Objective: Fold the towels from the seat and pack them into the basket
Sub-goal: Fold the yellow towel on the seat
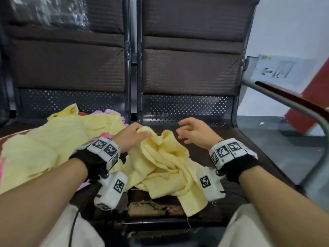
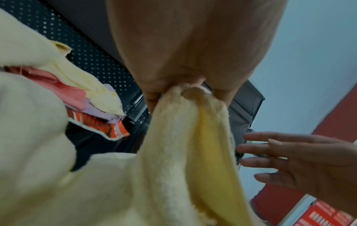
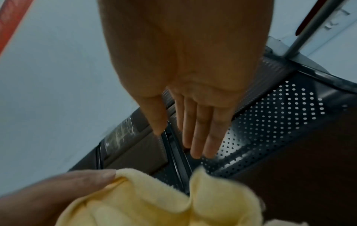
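On the left seat (image 1: 25,129) a towel pile (image 1: 35,148) is waiting. The left hand (image 1: 130,136) is pinching a yellow towel (image 1: 163,164) to lift its edge, while the right hand (image 1: 194,131) is hovering released, probably seeking a corner.

light: dim, even | shadows: soft | wrist views: blurred, grainy | edges: warped

Left hand (image 2: 185,64) pinching yellow towel (image 2: 185,149), right hand (image 2: 301,166) open beside it
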`<state>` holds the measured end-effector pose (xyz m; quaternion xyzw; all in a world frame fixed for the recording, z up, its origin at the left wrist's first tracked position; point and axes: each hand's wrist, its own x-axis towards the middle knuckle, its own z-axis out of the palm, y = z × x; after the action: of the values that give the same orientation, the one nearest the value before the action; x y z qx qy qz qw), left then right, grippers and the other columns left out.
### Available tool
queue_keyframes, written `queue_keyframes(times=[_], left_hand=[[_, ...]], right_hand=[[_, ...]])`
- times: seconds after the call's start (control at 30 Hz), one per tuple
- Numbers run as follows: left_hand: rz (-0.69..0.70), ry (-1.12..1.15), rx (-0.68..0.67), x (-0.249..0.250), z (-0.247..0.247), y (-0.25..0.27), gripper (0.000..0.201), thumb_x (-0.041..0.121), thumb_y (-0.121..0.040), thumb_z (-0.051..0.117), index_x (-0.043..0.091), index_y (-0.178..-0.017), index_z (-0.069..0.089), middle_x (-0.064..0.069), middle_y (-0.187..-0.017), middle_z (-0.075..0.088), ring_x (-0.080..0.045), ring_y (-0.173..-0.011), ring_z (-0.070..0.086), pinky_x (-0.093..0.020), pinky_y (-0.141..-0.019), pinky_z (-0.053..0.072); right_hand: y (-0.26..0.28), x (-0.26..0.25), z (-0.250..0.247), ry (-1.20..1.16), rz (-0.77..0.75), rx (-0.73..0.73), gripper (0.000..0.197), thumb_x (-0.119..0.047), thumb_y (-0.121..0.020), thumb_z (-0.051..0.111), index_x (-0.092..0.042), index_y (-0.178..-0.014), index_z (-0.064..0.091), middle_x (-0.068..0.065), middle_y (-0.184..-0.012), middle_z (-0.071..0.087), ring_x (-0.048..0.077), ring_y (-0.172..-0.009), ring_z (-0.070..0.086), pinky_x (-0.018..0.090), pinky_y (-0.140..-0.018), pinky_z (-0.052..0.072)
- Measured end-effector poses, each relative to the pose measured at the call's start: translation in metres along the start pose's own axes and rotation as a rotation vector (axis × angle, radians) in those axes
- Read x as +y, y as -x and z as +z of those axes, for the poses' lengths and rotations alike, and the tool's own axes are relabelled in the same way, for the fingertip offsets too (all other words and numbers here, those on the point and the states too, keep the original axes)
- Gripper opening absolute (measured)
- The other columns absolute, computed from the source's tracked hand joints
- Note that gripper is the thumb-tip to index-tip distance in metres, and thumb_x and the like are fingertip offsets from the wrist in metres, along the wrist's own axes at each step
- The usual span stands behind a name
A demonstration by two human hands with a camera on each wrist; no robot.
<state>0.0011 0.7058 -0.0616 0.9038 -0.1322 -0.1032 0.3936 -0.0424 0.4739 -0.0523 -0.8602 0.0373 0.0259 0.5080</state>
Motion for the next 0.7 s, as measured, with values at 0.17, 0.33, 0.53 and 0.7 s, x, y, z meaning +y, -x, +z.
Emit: queue_keyframes(times=[0.17, 0.33, 0.53, 0.7], left_hand=[[-0.048, -0.301, -0.15, -0.02, 0.004, 0.001, 0.063, 0.036, -0.083, 0.065, 0.021, -0.137, 0.036, -0.005, -0.135, 0.035, -0.021, -0.122, 0.04, -0.033, -0.098, 0.039], [0.225, -0.466, 0.027, -0.014, 0.008, 0.009, 0.035, 0.032, -0.08, 0.066, 0.028, -0.111, 0.05, 0.005, -0.105, 0.032, -0.014, -0.105, 0.032, -0.024, -0.084, 0.03], [0.324, -0.37, -0.352, -0.001, 0.025, 0.021, 0.014, 0.032, -0.093, 0.053, 0.025, -0.1, 0.062, 0.005, -0.052, 0.055, -0.005, -0.039, 0.045, -0.012, -0.043, 0.034], [0.223, -0.469, -0.523, 0.005, 0.044, 0.026, 0.036, 0.042, -0.096, 0.043, 0.038, -0.131, 0.039, 0.0, -0.07, 0.066, -0.014, -0.044, 0.054, -0.026, -0.054, 0.052]], right_hand=[[0.001, 0.014, 0.001, 0.562, 0.015, -0.172, 0.021, -0.039, -0.086, 0.064, -0.02, -0.096, 0.06, -0.004, -0.084, 0.067, 0.014, -0.075, 0.065, 0.033, -0.074, 0.057], [0.007, 0.03, -0.003, 0.661, 0.168, -0.372, 0.037, -0.051, -0.085, 0.061, -0.015, -0.083, 0.063, -0.007, -0.058, 0.067, 0.009, -0.058, 0.064, 0.026, -0.063, 0.056], [0.024, 0.043, -0.022, 0.693, 0.296, -0.421, 0.051, -0.064, -0.078, 0.061, -0.013, -0.076, 0.066, 0.0, -0.065, 0.071, 0.014, -0.06, 0.066, 0.03, -0.063, 0.057], [0.044, 0.039, -0.014, 0.818, 0.411, -0.654, 0.05, -0.065, -0.069, 0.069, -0.016, -0.065, 0.068, -0.008, -0.056, 0.068, 0.006, -0.044, 0.06, 0.02, -0.048, 0.046]])
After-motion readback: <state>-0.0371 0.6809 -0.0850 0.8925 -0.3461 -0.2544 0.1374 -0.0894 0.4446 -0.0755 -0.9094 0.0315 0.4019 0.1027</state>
